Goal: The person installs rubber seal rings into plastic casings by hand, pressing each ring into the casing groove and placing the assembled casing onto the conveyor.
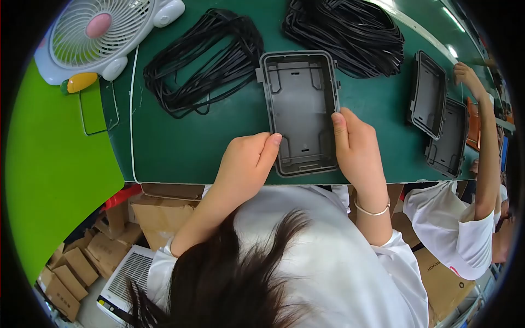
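— Where's the grey case?
— Over the near edge of the green table! Left hand and right hand pinch its sides, thumbs topside, fingers curled together.
— And around?
— Black cord bundles across the table's far side, fan far left, cardboard boxes below its near edge, co-worker by its right end.

there are three open grey plastic cases, two coils of black cable, one desk fan, one thin white cord, one bangle, one vented white appliance and several cardboard boxes, too overlapped to count exactly.
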`<state>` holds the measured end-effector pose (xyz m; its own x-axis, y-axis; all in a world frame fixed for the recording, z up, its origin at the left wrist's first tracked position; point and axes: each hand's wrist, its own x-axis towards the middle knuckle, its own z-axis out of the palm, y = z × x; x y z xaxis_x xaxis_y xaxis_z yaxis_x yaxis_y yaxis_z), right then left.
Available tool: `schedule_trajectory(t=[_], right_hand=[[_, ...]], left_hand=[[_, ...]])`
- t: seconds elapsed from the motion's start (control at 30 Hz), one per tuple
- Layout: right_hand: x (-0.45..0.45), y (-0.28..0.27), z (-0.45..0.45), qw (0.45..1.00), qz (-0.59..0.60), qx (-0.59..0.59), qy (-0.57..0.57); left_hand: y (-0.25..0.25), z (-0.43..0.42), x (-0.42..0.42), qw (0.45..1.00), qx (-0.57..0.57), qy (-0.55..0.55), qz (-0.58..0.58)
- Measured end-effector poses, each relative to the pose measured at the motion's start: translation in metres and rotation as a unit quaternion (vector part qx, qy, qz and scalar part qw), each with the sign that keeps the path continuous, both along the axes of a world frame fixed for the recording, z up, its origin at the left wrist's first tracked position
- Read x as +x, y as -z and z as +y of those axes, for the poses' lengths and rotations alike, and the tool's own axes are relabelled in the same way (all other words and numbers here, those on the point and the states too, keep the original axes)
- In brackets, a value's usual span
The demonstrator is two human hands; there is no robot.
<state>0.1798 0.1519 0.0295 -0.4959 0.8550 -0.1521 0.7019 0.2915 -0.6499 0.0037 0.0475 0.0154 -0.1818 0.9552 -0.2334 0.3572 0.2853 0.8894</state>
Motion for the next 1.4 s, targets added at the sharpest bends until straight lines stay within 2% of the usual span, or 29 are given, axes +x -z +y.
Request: schedule_trajectory(t=[0.07,0.13,0.17,0.2,0.27,0.33,0.43,0.53,0.6,0.67,0.73,0.83,0.97,1.07,1.17,1.27,1.4], right_hand=[[0.001,0.003,0.001,1.0,0.02,-0.012,0.006],[0.005,0.006,0.002,0.997,0.059,-0.039,0.02],[0.006,0.008,-0.001,0.991,0.125,-0.03,0.041],[0.005,0.012,-0.006,0.98,0.19,-0.02,0.062],[0.009,0.01,-0.013,0.977,0.2,-0.035,0.065],[0.014,0.005,-0.017,0.992,0.091,-0.085,0.035],[0.012,0.004,-0.013,0.998,0.051,-0.044,0.005],[0.018,0.017,-0.011,0.981,0.153,-0.111,0.035],[0.021,0.01,-0.017,0.936,0.264,-0.22,0.071],[0.022,0.011,-0.02,0.932,0.273,-0.228,0.066],[0.025,0.018,-0.026,0.973,0.188,-0.129,0.028],[0.023,0.015,-0.024,0.973,0.189,-0.132,0.023],[0.031,0.017,-0.02,0.893,0.259,-0.351,0.108],[0.031,0.011,-0.019,0.837,0.288,-0.425,0.192],[0.025,0.018,-0.016,0.912,0.25,-0.3,0.129],[0.012,0.013,-0.022,0.977,0.126,-0.144,0.093],[0.017,0.012,-0.016,0.945,0.185,-0.246,0.107]], left_hand=[[0.004,-0.001,0.001,1.0,0.017,-0.008,0.009],[0.006,-0.004,-0.001,0.997,-0.022,-0.019,-0.078],[0.006,-0.003,-0.004,0.992,-0.038,-0.021,-0.121],[0.007,-0.002,-0.006,0.996,-0.018,0.003,-0.09],[0.009,-0.007,-0.008,0.998,0.014,0.044,-0.03],[0.012,-0.009,-0.007,0.998,0.022,0.045,-0.026],[0.011,-0.008,-0.006,0.999,0.038,0.035,-0.015],[0.014,-0.011,-0.003,0.998,0.041,0.013,-0.043],[0.014,-0.01,-0.003,0.998,0.043,0.017,-0.041],[0.013,-0.014,-0.004,0.998,0.04,0.039,-0.007],[0.011,-0.015,-0.003,0.998,0.044,0.039,0.001],[0.011,-0.015,-0.001,0.998,0.056,0.042,0.013],[0.015,-0.017,0.002,0.996,0.077,0.035,0.038],[0.01,-0.015,0.002,0.998,0.04,0.035,0.028],[0.01,-0.015,0.003,0.998,0.056,0.031,0.002],[0.013,-0.011,0.004,0.996,0.078,0.016,0.036],[0.016,-0.012,0.001,0.998,0.019,-0.004,-0.055]])
